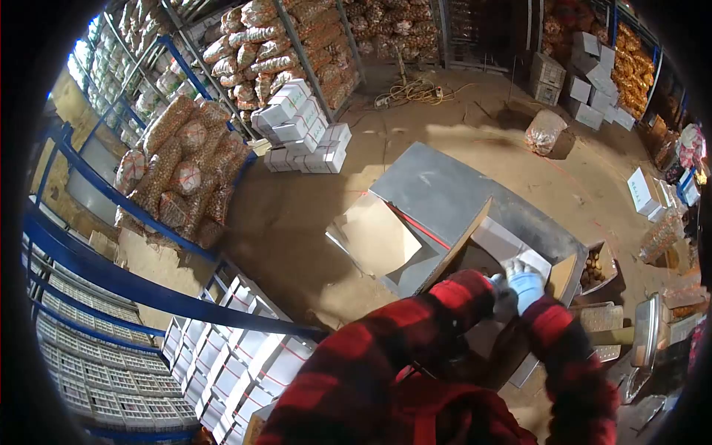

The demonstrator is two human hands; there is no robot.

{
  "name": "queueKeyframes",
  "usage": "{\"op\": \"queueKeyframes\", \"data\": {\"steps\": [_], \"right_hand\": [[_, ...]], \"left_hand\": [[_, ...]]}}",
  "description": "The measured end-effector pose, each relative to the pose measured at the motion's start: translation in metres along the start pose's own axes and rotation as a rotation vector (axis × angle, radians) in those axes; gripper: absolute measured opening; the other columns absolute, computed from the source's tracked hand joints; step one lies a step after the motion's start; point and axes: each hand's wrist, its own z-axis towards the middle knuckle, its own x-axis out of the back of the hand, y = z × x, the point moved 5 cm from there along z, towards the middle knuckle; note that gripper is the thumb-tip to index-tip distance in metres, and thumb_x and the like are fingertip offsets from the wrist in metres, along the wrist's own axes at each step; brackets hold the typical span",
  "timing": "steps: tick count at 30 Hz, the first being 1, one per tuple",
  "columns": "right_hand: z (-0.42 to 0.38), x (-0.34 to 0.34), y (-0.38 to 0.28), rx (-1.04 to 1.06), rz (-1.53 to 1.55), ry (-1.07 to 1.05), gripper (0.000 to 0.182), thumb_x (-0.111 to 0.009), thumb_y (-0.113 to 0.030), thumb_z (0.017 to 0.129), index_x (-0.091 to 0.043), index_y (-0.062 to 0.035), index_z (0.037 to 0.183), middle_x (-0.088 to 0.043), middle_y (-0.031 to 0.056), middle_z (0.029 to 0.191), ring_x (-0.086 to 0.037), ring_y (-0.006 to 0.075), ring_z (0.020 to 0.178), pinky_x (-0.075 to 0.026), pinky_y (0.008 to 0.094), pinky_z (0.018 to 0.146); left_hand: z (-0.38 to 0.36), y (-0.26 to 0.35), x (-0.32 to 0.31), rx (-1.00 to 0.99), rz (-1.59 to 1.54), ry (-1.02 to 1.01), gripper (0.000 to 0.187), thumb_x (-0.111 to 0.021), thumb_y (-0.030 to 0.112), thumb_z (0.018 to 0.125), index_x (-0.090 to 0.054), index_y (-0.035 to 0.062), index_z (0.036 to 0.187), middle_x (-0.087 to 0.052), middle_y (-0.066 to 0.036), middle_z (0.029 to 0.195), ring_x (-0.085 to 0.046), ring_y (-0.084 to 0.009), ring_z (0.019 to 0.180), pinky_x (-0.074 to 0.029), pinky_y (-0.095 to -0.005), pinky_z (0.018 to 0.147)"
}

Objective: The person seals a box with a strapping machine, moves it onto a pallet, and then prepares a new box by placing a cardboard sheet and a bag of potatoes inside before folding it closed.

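Note:
My right hand (525, 280), in a pale glove, is over an open cardboard box (486, 236) on a grey table (437, 182). Its fingers look curled down near the box's white flap (512, 245); what they hold, if anything, is hidden. Close beside it, my left hand (504, 298) is gloved too, its fingers mostly covered by the other hand and the sleeve. The inside of the box lies in shadow. Left of it on the table rests a flat brown cardboard piece (380, 231), near a red strap (420, 225).
White boxes (237, 356) are stacked at lower left behind a blue rail (148, 285). Net sacks (185, 159) are piled at left. A box of round brown produce (593, 271) stands right of the table. A filled sack (545, 132) and coiled cable (415, 93) lie on the floor.

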Motion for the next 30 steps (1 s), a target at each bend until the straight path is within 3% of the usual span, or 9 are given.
{"op": "queueKeyframes", "data": {"steps": [3, 7, 9, 12, 13, 16, 17, 23, 30], "right_hand": [[-0.028, 0.030, -0.007, 0.088, 0.215, 0.187, 0.048, -0.043, -0.022, 0.084, -0.039, -0.0085, 0.130, -0.039, 0.0131, 0.134, -0.043, 0.0351, 0.116, -0.044, 0.0479, 0.082], [-0.031, 0.019, -0.002, 0.018, 0.165, 0.008, 0.047, -0.042, -0.018, 0.086, -0.037, -0.0060, 0.131, -0.036, 0.0148, 0.136, -0.041, 0.0363, 0.118, -0.044, 0.0515, 0.083], [-0.026, 0.051, -0.020, -0.051, -0.063, -0.044, 0.048, -0.042, -0.022, 0.083, -0.037, -0.0095, 0.130, -0.039, 0.0127, 0.135, -0.047, 0.0310, 0.113, -0.046, 0.0464, 0.077], [-0.024, 0.042, -0.023, -0.047, -0.112, 0.041, 0.049, -0.047, -0.016, 0.080, -0.040, -0.0026, 0.127, -0.045, 0.0136, 0.128, -0.050, 0.0276, 0.109, -0.046, 0.0452, 0.074], [-0.032, 0.073, -0.019, 0.036, 0.003, -0.492, 0.040, -0.050, -0.013, 0.078, -0.051, -0.0026, 0.117, -0.051, 0.0130, 0.120, -0.049, 0.0282, 0.110, -0.046, 0.0448, 0.077], [-0.045, 0.077, 0.004, 0.023, 0.267, -0.020, 0.023, -0.049, -0.012, 0.077, -0.062, -0.0049, 0.096, -0.057, 0.0140, 0.113, -0.052, 0.0279, 0.109, -0.043, 0.0384, 0.086], [-0.053, 0.077, 0.020, 0.073, 0.589, 0.048, 0.027, -0.049, -0.011, 0.078, -0.058, -0.0023, 0.102, -0.056, 0.0157, 0.114, -0.052, 0.0285, 0.109, -0.042, 0.0367, 0.090], [-0.152, 0.029, 0.081, -0.427, 1.735, 0.935, 0.038, -0.032, -0.017, 0.096, -0.040, 0.0008, 0.129, -0.043, 0.0105, 0.131, -0.040, 0.0200, 0.121, -0.028, 0.0310, 0.103], [-0.050, 0.019, 0.029, -0.561, 1.062, 0.805, 0.043, -0.039, -0.018, 0.090, -0.038, -0.0064, 0.131, -0.040, 0.0151, 0.134, -0.037, 0.0300, 0.124, -0.028, 0.0373, 0.103]], "left_hand": [[-0.028, 0.001, 0.002, -0.020, -0.045, 0.095, 0.045, -0.051, 0.033, 0.079, -0.050, 0.0123, 0.119, -0.045, -0.014, 0.125, -0.036, -0.0346, 0.121, -0.025, -0.0484, 0.099], [-0.090, 0.013, 0.020, -0.389, -0.134, 0.634, 0.039, -0.055, 0.022, 0.074, -0.055, 0.0116, 0.111, -0.053, -0.012, 0.112, -0.044, -0.0306, 0.111, -0.031, -0.0460, 0.096], [-0.098, -0.021, 0.035, -0.224, -0.298, 1.219, 0.036, -0.053, 0.010, 0.073, -0.055, 0.0098, 0.109, -0.055, -0.013, 0.110, -0.046, -0.0313, 0.110, -0.030, -0.0454, 0.098], [-0.034, -0.018, 0.064, -0.242, -0.299, 1.403, 0.035, -0.051, 0.003, 0.073, -0.057, 0.0078, 0.107, -0.057, -0.013, 0.109, -0.049, -0.0328, 0.108, -0.032, -0.0456, 0.098], [-0.006, -0.011, 0.072, -0.243, -0.231, 1.449, 0.034, -0.051, 0.004, 0.074, -0.057, 0.0078, 0.107, -0.057, -0.013, 0.109, -0.050, -0.0331, 0.107, -0.034, -0.0446, 0.097], [0.064, 0.001, 0.059, 0.079, -0.544, 0.776, 0.030, -0.049, 0.020, 0.084, -0.056, 0.0102, 0.111, -0.056, -0.015, 0.113, -0.054, -0.0326, 0.101, -0.042, -0.0372, 0.089], [0.078, -0.001, 0.046, -0.084, -0.357, 1.145, 0.033, -0.046, 0.031, 0.087, -0.057, 0.0143, 0.113, -0.055, -0.013, 0.117, -0.054, -0.0320, 0.102, -0.043, -0.0387, 0.087], [0.090, 0.031, 0.013, -0.113, 0.218, 0.783, 0.039, -0.039, 0.036, 0.089, -0.047, 0.0254, 0.126, -0.039, -0.004, 0.136, -0.037, -0.0246, 0.125, -0.021, -0.0445, 0.106], [0.095, 0.022, 0.008, -0.119, 0.237, 0.719, 0.042, -0.034, 0.033, 0.090, -0.042, 0.0241, 0.130, -0.030, -0.003, 0.142, -0.025, -0.0252, 0.132, -0.015, -0.0466, 0.107]]}}
